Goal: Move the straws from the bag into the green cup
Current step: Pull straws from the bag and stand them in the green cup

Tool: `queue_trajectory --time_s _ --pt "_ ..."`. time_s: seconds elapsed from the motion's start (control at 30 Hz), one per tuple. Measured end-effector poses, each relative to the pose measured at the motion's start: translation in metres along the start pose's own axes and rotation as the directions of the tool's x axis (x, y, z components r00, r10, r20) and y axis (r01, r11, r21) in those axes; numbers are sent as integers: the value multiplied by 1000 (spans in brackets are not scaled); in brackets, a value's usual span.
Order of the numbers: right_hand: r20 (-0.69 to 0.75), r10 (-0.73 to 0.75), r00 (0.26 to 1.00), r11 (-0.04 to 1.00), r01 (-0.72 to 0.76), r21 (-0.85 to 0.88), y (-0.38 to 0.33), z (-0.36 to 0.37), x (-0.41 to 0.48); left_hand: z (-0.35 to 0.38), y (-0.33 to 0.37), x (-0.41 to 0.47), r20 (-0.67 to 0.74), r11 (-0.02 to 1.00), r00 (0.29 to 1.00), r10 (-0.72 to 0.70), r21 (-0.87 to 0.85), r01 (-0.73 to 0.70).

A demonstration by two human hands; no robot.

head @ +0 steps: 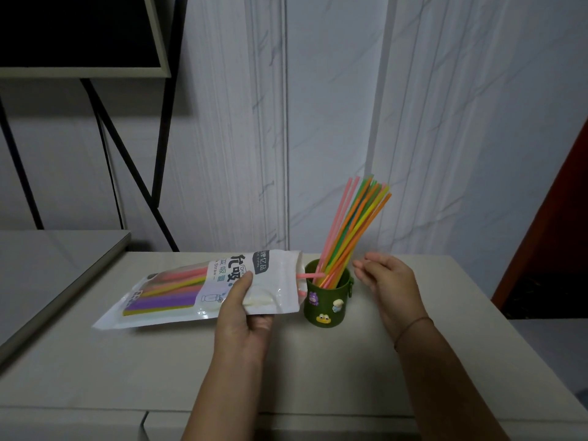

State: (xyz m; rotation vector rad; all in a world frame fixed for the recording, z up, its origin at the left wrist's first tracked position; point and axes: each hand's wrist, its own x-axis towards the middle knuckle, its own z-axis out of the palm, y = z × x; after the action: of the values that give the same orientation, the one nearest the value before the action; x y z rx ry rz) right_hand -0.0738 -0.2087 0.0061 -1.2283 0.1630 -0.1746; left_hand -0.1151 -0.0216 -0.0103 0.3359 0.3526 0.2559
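Note:
A white plastic straw bag (178, 294) lies tilted on the table, its open mouth at the right beside the green cup (327, 308). My left hand (245, 310) grips the bag near its mouth, thumb on top. Coloured straws show through the bag's clear window, and a pink straw (310, 275) pokes out of the mouth over the cup's rim. Several pink, orange, yellow and green straws (353, 230) stand in the cup, leaning right. My right hand (391, 284) hovers just right of the cup, fingers relaxed and holding nothing.
The pale table (191, 370) ends at a front edge low in view. A second grey surface (47, 265) adjoins at the left, under a black metal frame (127, 160). A marbled wall stands right behind the cup. A dark red panel (560, 233) is at the right.

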Motion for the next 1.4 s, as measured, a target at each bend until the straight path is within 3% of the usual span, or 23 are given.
queue_trajectory --time_s 0.27,0.47,0.57,0.7,0.9,1.0,1.13,1.27,1.4 --pt "-17 104 994 969 -106 -222 -3 1 -26 3 0 -5 46 982 994 102 156 -108" --pt "263 421 868 894 -447 42 4 28 -47 9 -1 -11 244 846 917 316 366 -389" --pt "343 440 830 805 -534 258 5 38 -53 11 -4 -15 337 777 873 352 415 -473" --pt "318 427 846 788 -521 327 3 41 -54 8 -4 -14 367 748 859 357 438 -498" --pt "244 375 894 854 -436 286 1 43 -55 9 -2 -14 268 850 921 283 374 -370" --pt "216 280 936 945 -308 112 0 40 -54 7 -1 -12 194 921 964 182 309 -237" --pt "133 111 985 993 -104 -61 -5 37 -51 6 1 -8 85 975 993 86 196 -102" --pt "111 -159 981 951 182 -250 -7 33 -48 6 0 -8 95 978 993 68 189 -85" --pt "210 -228 951 898 288 -331 -6 32 -52 6 -1 -9 120 979 991 59 187 -81"
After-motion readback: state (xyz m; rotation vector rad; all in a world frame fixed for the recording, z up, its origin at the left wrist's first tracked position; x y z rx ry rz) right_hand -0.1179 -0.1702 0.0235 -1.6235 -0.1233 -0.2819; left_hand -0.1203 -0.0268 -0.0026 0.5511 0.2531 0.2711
